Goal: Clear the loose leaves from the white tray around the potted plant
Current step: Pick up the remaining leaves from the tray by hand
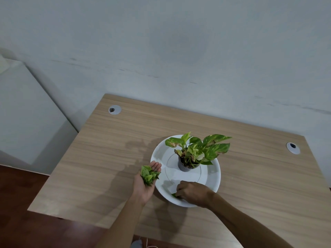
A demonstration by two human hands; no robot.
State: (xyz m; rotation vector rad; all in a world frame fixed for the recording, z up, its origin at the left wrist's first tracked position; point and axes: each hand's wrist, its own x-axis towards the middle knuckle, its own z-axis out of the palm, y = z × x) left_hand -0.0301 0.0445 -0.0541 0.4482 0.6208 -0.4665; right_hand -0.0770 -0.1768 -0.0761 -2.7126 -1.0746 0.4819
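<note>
A round white tray (159,154) lies on a wooden table, with a small grey pot (185,166) holding a green and yellow plant (198,149) in its middle. My left hand (146,183) is palm up just left of the tray, cupping a pile of loose leaves (149,174). My right hand (194,193) rests on the tray's near rim, fingers pinched on a small green leaf (173,195) that peeks out at the fingertips. My right hand hides part of the tray's near side.
The light wooden table (107,158) has two grey cable grommets (114,109) (292,148) near its back corners. A pale wall stands right behind it. A white cabinet (26,113) is at the left, dark floor below.
</note>
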